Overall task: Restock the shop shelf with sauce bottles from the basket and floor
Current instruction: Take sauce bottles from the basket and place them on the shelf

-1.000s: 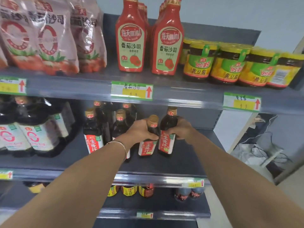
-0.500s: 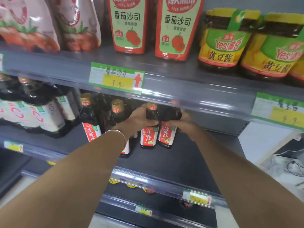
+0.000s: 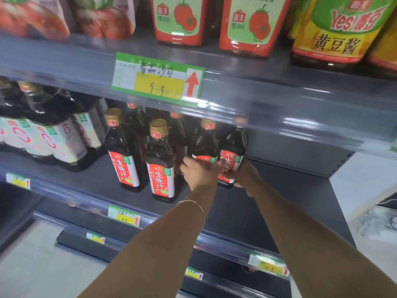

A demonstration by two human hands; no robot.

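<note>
Two dark sauce bottles with gold caps and red labels stand side by side on the grey middle shelf [image 3: 268,203]. My left hand [image 3: 197,174] wraps the lower body of the left sauce bottle [image 3: 205,143]. My right hand [image 3: 247,175] grips the base of the right sauce bottle [image 3: 235,145] from the right side. The cap of the right bottle is hidden behind the upper shelf's edge. More bottles of the same kind [image 3: 160,160] stand in rows just to the left.
Large dark bottles [image 3: 43,130] fill the shelf's left end. Above are red ketchup bottles [image 3: 178,18], yellow bean paste jars [image 3: 335,35], red pouches [image 3: 32,16] and a green price tag [image 3: 158,79]. The shelf to the right of the held bottles is bare. Cables [image 3: 378,220] lie on the floor at right.
My hands have slid from the bottles' necks down to their lower bodies, and the two bottles sit further back under the upper shelf. The view has moved closer.
</note>
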